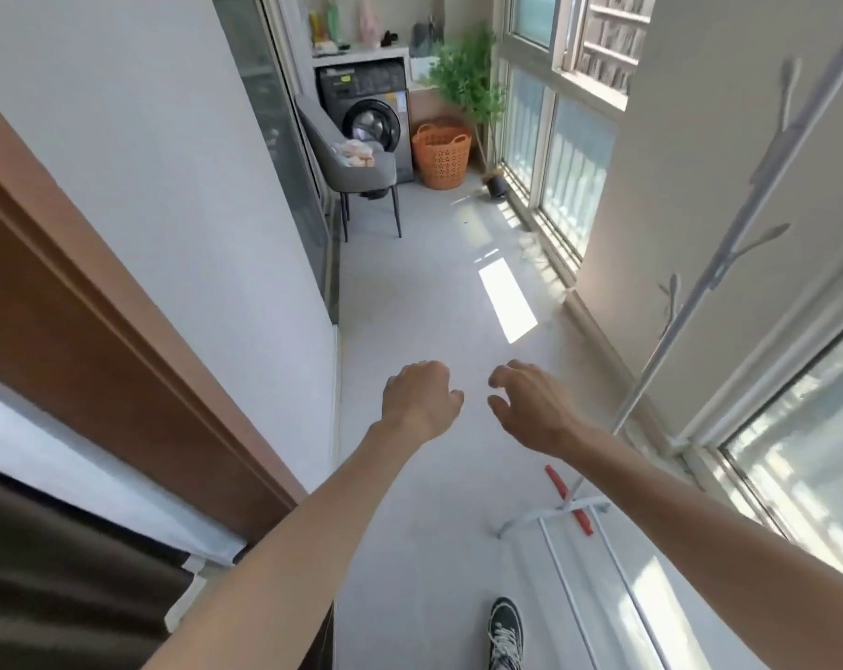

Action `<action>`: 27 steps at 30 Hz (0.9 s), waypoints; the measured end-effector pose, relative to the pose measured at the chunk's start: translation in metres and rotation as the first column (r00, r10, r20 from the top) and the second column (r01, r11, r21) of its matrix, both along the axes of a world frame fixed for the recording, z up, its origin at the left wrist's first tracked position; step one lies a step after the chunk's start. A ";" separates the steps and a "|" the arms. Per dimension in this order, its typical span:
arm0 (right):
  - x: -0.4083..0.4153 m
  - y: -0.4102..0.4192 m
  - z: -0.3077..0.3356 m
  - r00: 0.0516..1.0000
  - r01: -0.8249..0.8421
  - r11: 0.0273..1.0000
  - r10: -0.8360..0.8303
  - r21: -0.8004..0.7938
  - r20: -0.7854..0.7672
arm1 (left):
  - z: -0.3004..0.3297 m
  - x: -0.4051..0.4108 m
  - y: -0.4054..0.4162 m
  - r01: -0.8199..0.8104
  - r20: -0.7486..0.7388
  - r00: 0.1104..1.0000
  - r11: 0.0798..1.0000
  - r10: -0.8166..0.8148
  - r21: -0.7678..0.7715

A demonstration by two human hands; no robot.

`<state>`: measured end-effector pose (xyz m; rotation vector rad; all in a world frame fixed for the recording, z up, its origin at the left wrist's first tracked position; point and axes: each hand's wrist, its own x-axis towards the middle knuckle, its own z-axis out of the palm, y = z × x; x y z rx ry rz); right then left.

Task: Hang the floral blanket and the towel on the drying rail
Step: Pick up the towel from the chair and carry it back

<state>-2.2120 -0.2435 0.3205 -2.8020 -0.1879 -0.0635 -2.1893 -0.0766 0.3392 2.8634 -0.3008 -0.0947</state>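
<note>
My left hand [419, 398] and my right hand [530, 403] are stretched out in front of me over the grey floor, fingers loosely curled, holding nothing. Far down the balcony a pale, pinkish bundle of cloth [356, 154] lies on the seat of a grey chair [361, 171]. Whether it is the floral blanket or the towel cannot be told from here. A white drying rack [584, 548] with a tall slanting pole [729, 263] stands at my right, by the window.
A washing machine [376, 113] stands behind the chair, with an orange laundry basket [441, 154] and a potted plant [472, 84] beside it. Windows line the right side, a white wall and brown door frame the left. My shoe [506, 631] is on the floor.
</note>
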 end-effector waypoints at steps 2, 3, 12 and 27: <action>0.040 -0.003 -0.004 0.999 -0.014 1.000 0.014 0.003 -0.030 | -0.001 0.033 -0.002 -0.036 -0.002 0.999 0.999 0.036 0.000; 0.061 -0.005 -0.003 0.998 -0.017 1.000 0.017 0.002 -0.052 | 0.000 0.052 -0.003 -0.055 -0.021 0.998 0.998 0.056 0.012; 0.224 -0.007 -0.009 0.980 -0.091 0.996 0.088 -0.011 -0.180 | -0.013 0.192 0.003 -0.218 -0.158 0.964 0.976 0.213 -0.016; 0.565 0.071 -0.028 0.979 -0.078 0.997 0.078 0.009 -0.186 | -0.037 0.539 0.076 -0.245 -0.172 0.955 0.969 0.240 -0.010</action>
